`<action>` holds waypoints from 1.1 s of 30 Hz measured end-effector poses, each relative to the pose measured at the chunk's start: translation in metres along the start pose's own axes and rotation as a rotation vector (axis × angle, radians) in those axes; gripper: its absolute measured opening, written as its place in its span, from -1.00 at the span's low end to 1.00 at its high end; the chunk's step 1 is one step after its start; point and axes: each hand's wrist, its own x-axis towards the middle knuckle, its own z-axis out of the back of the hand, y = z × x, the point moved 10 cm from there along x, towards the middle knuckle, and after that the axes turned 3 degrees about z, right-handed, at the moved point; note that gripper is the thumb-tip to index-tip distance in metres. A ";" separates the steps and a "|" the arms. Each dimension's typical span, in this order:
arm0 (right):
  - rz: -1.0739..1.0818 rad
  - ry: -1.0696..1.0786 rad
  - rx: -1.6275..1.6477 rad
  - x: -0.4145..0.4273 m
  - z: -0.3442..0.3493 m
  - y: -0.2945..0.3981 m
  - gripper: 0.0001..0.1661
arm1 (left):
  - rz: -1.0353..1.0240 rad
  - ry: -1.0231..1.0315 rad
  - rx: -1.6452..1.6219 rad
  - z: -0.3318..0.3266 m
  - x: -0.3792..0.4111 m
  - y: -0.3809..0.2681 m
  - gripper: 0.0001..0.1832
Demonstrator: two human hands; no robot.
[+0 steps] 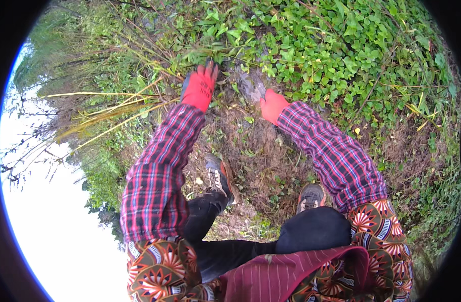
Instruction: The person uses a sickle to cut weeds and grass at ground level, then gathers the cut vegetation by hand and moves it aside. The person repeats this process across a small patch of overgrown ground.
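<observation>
My left hand (201, 86), in a red glove with dark fingertips, reaches into low green plants (211, 51) at the edge of the bare soil. Its fingertips are partly lost among leaves, so I cannot tell whether they pinch a stem. My right hand (272, 107), also in a red glove, is closed around a hand tool (259, 87) with a muddy, greyish flat part. That tool points up and to the left, close to wet soil, and its exact kind is unclear. Between the two hands lies a strip of brown earth (230, 102) with scattered leaves.
Dense leafy ground cover (328, 56) fills the upper right. Long dry yellow stalks (117, 99) stick out left of my left hand. My two shoes (217, 177) stand on trodden soil below. Shrubs (106, 188) and bright sky lie to the left.
</observation>
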 end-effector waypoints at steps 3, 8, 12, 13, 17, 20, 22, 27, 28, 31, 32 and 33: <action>-0.080 0.081 0.073 -0.043 -0.022 -0.011 -0.67 | -0.135 0.823 -0.004 -0.068 -0.014 -0.019 -0.73; -0.136 0.083 0.068 -0.069 -0.018 -0.038 -0.64 | -0.049 0.541 -0.054 -0.062 -0.038 -0.022 -0.85; -0.090 0.179 -0.005 -0.029 -0.017 -0.016 -0.67 | -0.043 0.578 -0.004 -0.060 -0.039 -0.021 -0.83; -0.087 0.187 -0.016 -0.025 -0.017 -0.015 -0.67 | -0.048 0.584 -0.025 -0.059 -0.038 -0.020 -0.83; -0.059 0.147 0.010 -0.111 -0.038 -0.054 -0.61 | -0.157 0.716 -0.024 -0.075 -0.069 -0.029 -0.84; -0.066 0.198 0.036 -0.162 -0.045 -0.073 -0.62 | -0.171 0.691 -0.034 -0.080 -0.119 -0.034 -0.84; -0.123 0.166 0.045 -0.137 -0.024 -0.049 -0.68 | -0.109 0.531 -0.123 -0.071 -0.130 -0.030 -0.85; 0.008 0.103 -0.018 -0.035 -0.016 0.003 -0.67 | -0.028 0.124 -0.114 -0.025 -0.088 0.010 -0.74; 0.010 0.145 -0.055 -0.025 -0.026 0.009 -0.67 | 0.045 0.152 -0.118 -0.033 -0.082 0.020 -0.75; 0.021 0.258 -0.155 -0.001 -0.061 0.031 -0.65 | 0.356 0.506 -0.214 -0.093 -0.084 0.049 -0.73; 0.037 0.297 -0.178 0.000 -0.082 0.048 -0.65 | 0.608 0.583 -0.289 -0.139 -0.115 0.061 -0.73; -0.014 0.287 -0.226 0.009 -0.079 0.031 -0.64 | 0.475 0.621 -0.234 -0.123 -0.085 0.041 -0.73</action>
